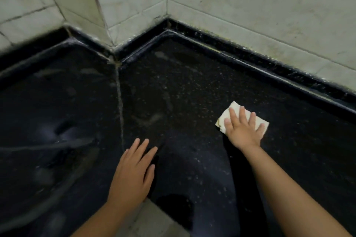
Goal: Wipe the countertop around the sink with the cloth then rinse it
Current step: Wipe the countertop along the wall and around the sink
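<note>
Two bare hands lie on the wet black speckled stone counter (pixel 183 86): right hand (pixel 243 131), fingers spread, presses a folded cream cloth (pixel 234 108); left hand (pixel 133 174) rests flat, fingers loosely spread.

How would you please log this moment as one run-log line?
phase: wiping | right hand: flat on cloth | left hand: flat on countertop | sink: unseen

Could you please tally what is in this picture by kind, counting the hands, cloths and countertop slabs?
Hands: 2, the left hand flat on the countertop, the right hand pressing the cloth
Cloths: 1, a pale folded cloth
Black countertop slabs: 2, left and right of the seam
Total: 5
</note>
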